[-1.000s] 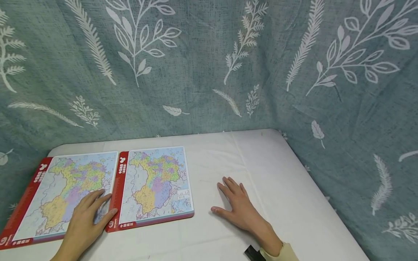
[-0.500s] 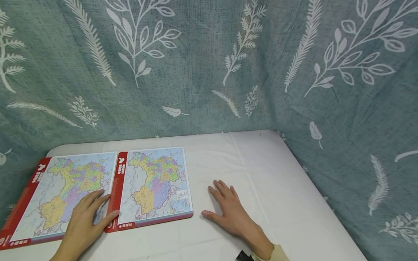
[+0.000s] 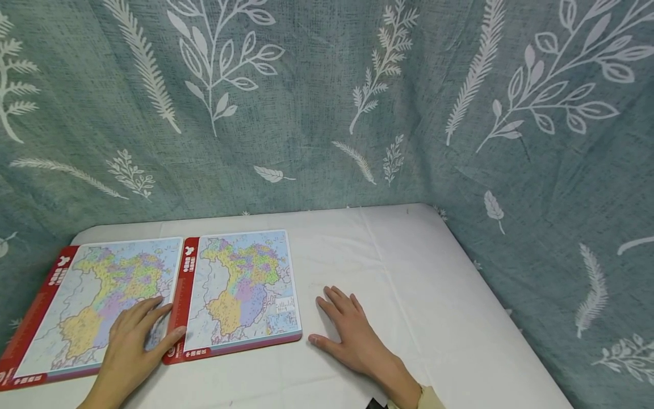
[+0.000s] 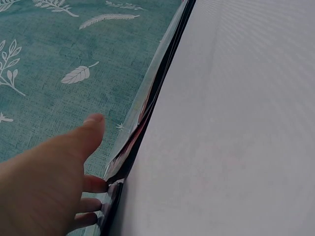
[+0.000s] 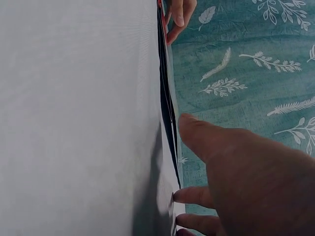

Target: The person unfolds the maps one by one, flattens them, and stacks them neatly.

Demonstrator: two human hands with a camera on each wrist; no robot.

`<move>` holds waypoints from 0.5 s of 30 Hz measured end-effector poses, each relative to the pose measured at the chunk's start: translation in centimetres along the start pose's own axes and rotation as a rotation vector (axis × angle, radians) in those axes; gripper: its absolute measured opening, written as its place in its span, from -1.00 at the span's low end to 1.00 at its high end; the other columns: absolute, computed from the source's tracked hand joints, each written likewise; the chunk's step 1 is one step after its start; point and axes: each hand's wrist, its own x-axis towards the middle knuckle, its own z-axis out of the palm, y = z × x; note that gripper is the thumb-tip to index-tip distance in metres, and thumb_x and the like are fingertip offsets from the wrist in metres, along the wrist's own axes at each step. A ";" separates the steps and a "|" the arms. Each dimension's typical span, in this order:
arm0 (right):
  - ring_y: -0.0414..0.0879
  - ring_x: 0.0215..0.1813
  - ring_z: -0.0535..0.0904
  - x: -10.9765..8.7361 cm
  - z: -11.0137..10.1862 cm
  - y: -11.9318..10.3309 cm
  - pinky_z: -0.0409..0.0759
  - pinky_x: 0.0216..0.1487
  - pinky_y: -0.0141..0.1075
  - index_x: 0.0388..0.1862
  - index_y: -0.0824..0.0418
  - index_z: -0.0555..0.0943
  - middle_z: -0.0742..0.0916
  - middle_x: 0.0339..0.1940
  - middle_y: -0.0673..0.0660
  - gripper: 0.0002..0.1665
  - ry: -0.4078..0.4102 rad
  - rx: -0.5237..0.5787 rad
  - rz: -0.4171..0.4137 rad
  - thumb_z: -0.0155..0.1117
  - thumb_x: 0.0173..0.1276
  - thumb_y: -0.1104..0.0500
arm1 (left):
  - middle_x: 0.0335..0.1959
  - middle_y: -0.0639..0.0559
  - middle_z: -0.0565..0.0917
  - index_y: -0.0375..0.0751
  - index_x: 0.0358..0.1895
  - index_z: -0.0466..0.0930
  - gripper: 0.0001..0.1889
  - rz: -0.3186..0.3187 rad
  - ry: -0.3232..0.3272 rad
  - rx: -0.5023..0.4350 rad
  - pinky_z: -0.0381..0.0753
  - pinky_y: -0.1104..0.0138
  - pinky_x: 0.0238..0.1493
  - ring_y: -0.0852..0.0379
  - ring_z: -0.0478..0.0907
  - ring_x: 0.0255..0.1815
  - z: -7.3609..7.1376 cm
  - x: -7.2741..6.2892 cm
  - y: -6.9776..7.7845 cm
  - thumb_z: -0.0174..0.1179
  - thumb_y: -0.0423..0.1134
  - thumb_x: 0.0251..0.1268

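- The left hand [image 3: 130, 341] is spreading its fingers and thumb wide, gripping nothing; the fingers are resting on a flat rectangular board with a red left band and a colourful printed map [image 3: 107, 295], while the thumb is reaching across onto the red band of its neighbour.
- The right hand [image 3: 352, 335] is lying with fingers slightly parted and thumb stretching well out, holding nothing, just beside that neighbour's right edge.
- That neighbour, a second red-banded rectangular map board [image 3: 242, 289], is lying flat between the hands, its left edge meeting the first board's right edge.
- A pale yellow sleeve [image 3: 430, 399] and a small black object [image 3: 375, 404] are showing at the right wrist.
- White cloth [image 3: 368, 250] is covering the table beneath both boards.
- Grey-green fabric printed with white leaves [image 3: 306, 102] is hanging behind.
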 end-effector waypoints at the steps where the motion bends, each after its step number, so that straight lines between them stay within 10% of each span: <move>1: 0.17 0.72 0.13 0.0 0.0 0.0 0.02 0.63 0.32 0.60 0.18 0.39 0.32 0.69 0.23 -0.04 0.000 0.000 -0.006 0.34 0.43 -0.34 | 0.37 -0.36 0.50 -0.28 0.26 0.63 -0.32 -0.005 -0.003 0.001 -0.07 -0.40 0.53 -0.41 0.29 0.39 0.0 0.0 0.0 0.58 0.00 0.12; 15: 0.06 0.75 0.08 0.0 0.6 -0.9 -0.05 0.68 0.22 0.61 0.11 0.39 0.30 0.71 0.13 -0.03 -0.068 0.042 -0.032 0.32 0.42 -0.40 | 0.39 -0.35 0.50 -0.33 0.29 0.63 -0.36 -0.027 -0.023 -0.059 -0.03 -0.34 0.55 -0.41 0.28 0.43 -0.2 0.1 0.1 0.50 0.01 0.26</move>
